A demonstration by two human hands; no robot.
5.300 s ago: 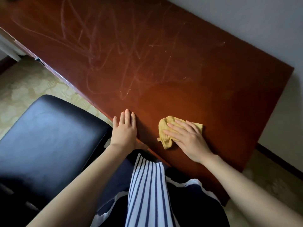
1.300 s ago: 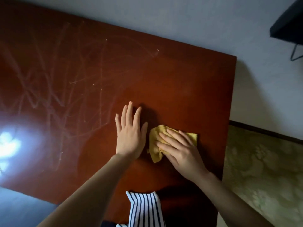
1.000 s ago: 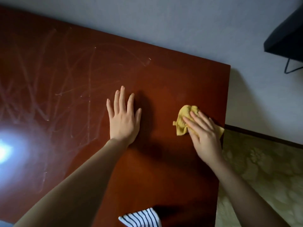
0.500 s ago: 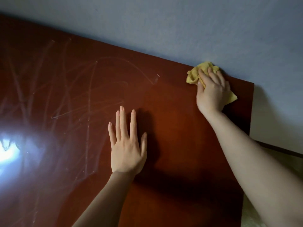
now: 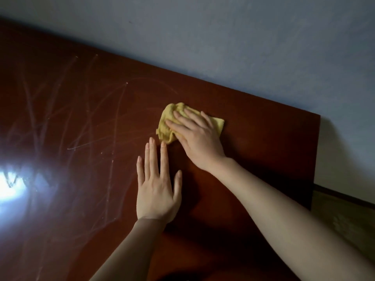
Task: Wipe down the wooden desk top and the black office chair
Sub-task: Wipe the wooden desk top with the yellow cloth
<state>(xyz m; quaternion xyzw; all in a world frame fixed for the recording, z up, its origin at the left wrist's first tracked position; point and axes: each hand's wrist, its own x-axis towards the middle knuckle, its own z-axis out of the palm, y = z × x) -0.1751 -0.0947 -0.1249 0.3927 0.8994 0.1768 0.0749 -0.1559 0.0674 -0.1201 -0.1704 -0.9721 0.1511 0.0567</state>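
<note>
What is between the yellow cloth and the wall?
Just bare wooden desk top lies between the yellow cloth and the wall. The head view shows it; the right hand presses on the cloth.

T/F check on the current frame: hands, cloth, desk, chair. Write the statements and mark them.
1. The right hand presses flat on a yellow cloth on the desk top. True.
2. The left hand grips a corner of the cloth. False: it lies flat on the wood with fingers straight and grips nothing.
3. The black office chair is in view. False: only the desk, the wall and a strip of floor show.
4. Pale streaks mark the left part of the desk top. True.
5. The cloth sits in the far right corner of the desk. False: it lies well in from that corner, just beyond the left hand's fingertips.
</note>
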